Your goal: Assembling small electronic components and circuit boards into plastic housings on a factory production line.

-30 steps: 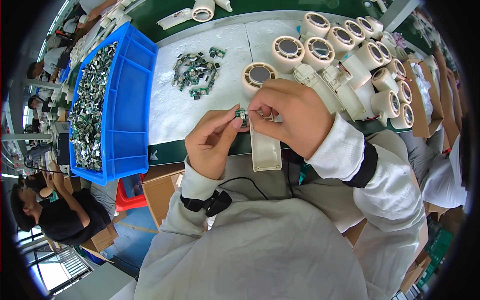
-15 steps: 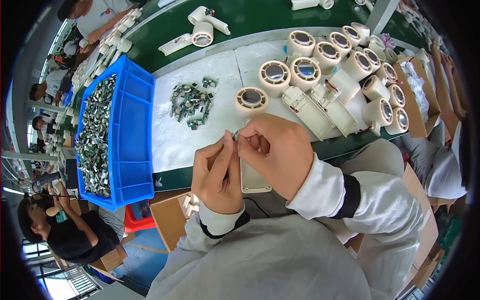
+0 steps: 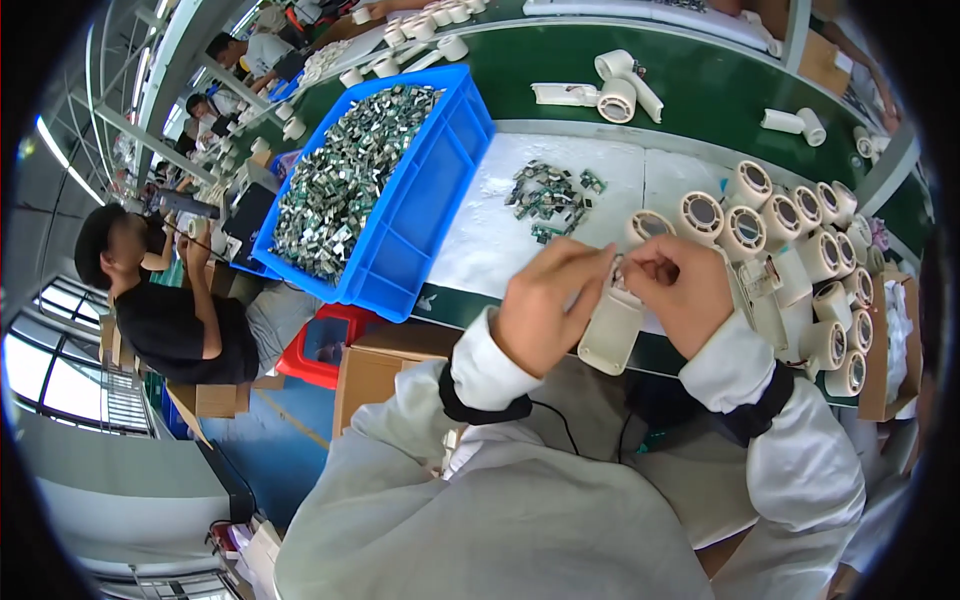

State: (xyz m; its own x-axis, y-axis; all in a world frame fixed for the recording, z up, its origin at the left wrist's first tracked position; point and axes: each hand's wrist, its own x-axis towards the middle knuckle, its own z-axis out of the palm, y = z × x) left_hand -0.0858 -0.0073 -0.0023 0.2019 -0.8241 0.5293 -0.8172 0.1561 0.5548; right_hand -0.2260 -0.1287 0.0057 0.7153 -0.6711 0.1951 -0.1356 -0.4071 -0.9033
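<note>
My left hand and my right hand meet fingertip to fingertip over the upper end of a cream plastic handle shell. Thumb and fingers of each hand are pinched together; what lies between them is too small and hidden to tell. The shell's lower end sticks out below the hands, near the bench's front edge. Just beyond my fingers is a loose heap of small green circuit boards on a white sheet. A cream round fan head stands right behind my right hand.
A blue bin full of circuit boards stands at the left. More cream fan heads crowd the right, beside open handle shells and a cardboard box. Cream parts lie on the green bench beyond. A person sits at left.
The view has swung left, so the bench shifts rightward in it. My hands stay together above the shell. The small green board seen between my fingertips before is now hard to make out.
</note>
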